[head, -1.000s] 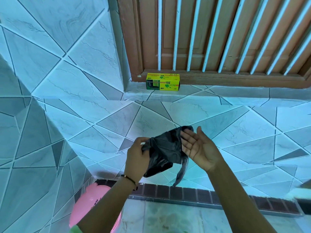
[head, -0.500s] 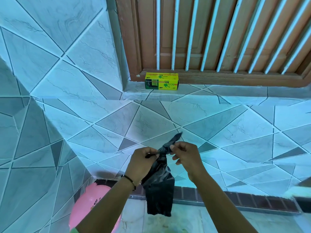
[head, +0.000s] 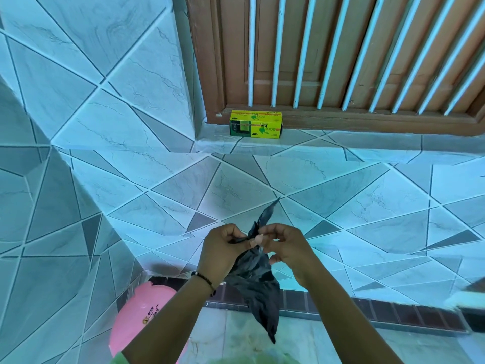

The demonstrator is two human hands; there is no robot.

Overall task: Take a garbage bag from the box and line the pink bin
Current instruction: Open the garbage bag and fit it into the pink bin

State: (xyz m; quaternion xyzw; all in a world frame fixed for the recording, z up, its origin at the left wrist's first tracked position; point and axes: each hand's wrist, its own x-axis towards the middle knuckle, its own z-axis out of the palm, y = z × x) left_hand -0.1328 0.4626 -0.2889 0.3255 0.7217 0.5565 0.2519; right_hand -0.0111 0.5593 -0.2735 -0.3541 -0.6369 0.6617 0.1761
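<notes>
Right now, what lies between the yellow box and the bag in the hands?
Only bare tiled wall, seen from the head camera, separates the garbage bag box from the black garbage bag.

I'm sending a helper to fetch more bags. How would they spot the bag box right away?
Look at the brown wooden door with white vertical bars. On the tiled ledge at its foot, near the door's left corner, sits a small rectangular yellow and green cardboard box. It is the only brightly coloured thing on that ledge.

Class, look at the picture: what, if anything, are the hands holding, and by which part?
Both hands, left and right, pinch a black garbage bag near its top end; the rest hangs below.
</notes>
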